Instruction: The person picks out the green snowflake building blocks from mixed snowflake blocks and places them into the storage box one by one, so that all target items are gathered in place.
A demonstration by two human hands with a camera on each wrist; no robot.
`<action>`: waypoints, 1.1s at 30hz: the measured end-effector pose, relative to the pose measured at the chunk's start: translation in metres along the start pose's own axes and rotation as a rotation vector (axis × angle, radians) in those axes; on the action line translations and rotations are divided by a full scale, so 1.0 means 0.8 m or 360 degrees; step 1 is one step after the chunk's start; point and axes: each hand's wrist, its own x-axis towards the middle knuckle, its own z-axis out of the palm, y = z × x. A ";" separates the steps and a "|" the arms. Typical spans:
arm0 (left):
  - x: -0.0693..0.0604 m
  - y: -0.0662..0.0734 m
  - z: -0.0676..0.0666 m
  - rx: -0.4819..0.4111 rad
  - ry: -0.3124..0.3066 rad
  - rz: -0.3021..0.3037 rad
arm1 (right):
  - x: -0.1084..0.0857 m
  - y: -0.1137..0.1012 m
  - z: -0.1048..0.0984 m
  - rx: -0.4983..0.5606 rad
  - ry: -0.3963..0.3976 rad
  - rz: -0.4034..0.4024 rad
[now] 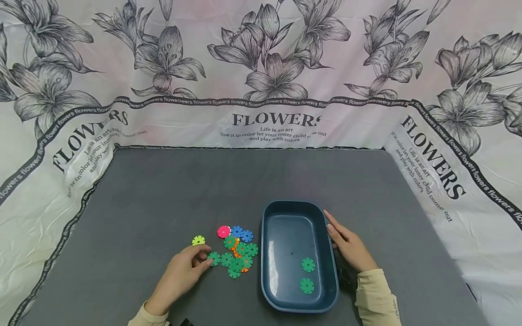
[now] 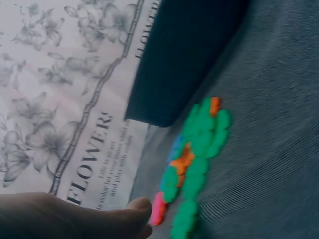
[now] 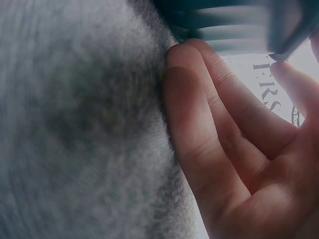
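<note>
A blue rectangular tray (image 1: 267,253) stands on the grey table with two green notched plastic discs (image 1: 307,286) inside. My right hand (image 1: 351,248) rests against the tray's right side. In the right wrist view its fingers (image 3: 199,114) lie fairly straight, touching the tray wall (image 3: 219,27), with the thumb by the rim. My left hand (image 1: 181,274) is left of a loose pile of discs (image 1: 237,265). Its thumb and forefinger are at a green disc (image 1: 214,259) on the pile's near-left edge. In the left wrist view the thumb (image 2: 137,209) shows apart from the green discs (image 2: 185,219).
Above the left hand lies a yellow-green disc (image 1: 198,240). A pink disc (image 1: 224,232) and blue discs (image 1: 237,232) sit at the pile's far edge, with orange ones among the green. Flower-printed cloth (image 1: 277,122) walls the table's back and sides. A dark object (image 1: 346,278) is beside the right wrist.
</note>
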 end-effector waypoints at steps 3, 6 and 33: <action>0.000 -0.003 0.014 0.0059 0.0071 0.0045 | -0.001 0.001 -0.002 -0.0002 -0.0001 -0.0005; -0.001 -0.006 0.021 0.0132 0.0136 0.0078 | 0.000 0.003 0.000 0.0000 0.0005 -0.0005; 0.058 0.079 0.007 -0.0827 -0.0216 0.0073 | -0.002 -0.002 -0.002 0.0044 0.0050 0.0013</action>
